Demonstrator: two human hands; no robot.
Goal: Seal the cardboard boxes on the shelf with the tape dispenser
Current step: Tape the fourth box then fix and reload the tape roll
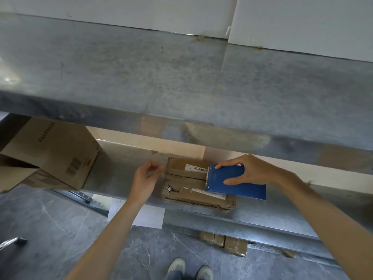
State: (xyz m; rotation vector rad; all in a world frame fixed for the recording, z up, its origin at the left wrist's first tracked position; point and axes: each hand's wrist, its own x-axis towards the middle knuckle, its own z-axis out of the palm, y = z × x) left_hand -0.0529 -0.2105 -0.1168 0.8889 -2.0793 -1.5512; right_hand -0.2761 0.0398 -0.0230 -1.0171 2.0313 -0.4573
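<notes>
My right hand (252,170) holds the blue tape dispenser (242,188) right of the frame's centre: the grip is closed around its body, fingers over the far edge and thumb on the near face. The dispenser's toothed end rests on the top of the small cardboard box (181,196), at the right end of the centre seam. This box lies flat on the lower metal shelf (125,158), at the middle of the frame. My left hand (143,180) is just beside the box's left edge, its grip narrowed to a pinch on the end of a clear tape strip (181,174) that runs along the seam. A larger open cardboard box (58,150) stands on the same shelf at the left of the frame, well apart.
</notes>
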